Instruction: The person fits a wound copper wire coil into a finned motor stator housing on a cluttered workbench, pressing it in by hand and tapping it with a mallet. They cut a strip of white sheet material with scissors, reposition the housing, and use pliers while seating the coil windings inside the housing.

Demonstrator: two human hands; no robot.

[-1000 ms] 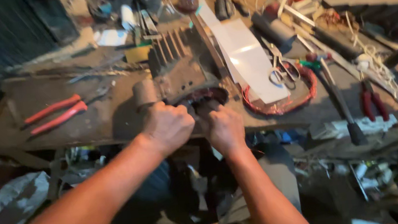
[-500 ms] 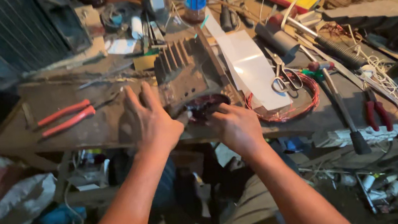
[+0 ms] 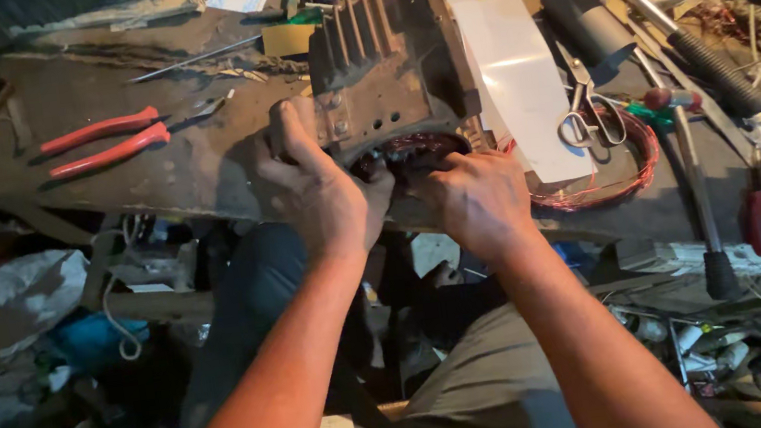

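**benchrat:** On the workbench [image 3: 154,179], dead centre, sits the biggest lump: a rusty finned motor housing [image 3: 387,68] lying on its side, open end facing the person. Everything else I'll place off that housing.

**coilguy:** What are the hands doing?

**benchrat:** Left hand [image 3: 320,192] is spread flat against the housing's near-left corner, fingers apart, bracing it rather than gripping. Right hand [image 3: 481,202] is at the near-right rim, fingers curled into the opening where the copper windings [image 3: 412,154] show. Can't tell if it's pinching a wire or just pushing, the fingertips are hidden.

**coilguy:** So how far along?

**benchrat:** My guess is middling. Windings already sit inside the bore, so the coils look at least partly placed. Nothing is closed up though, the end stays open, and a loose loop of copper wire [image 3: 621,165] lies just right of the housing.

**coilguy:** Other bits?

**benchrat:** White sheet [image 3: 519,81] touching the housing's right side, red-handled pliers [image 3: 106,146] well off to its left, scissors [image 3: 586,116] right of the sheet.
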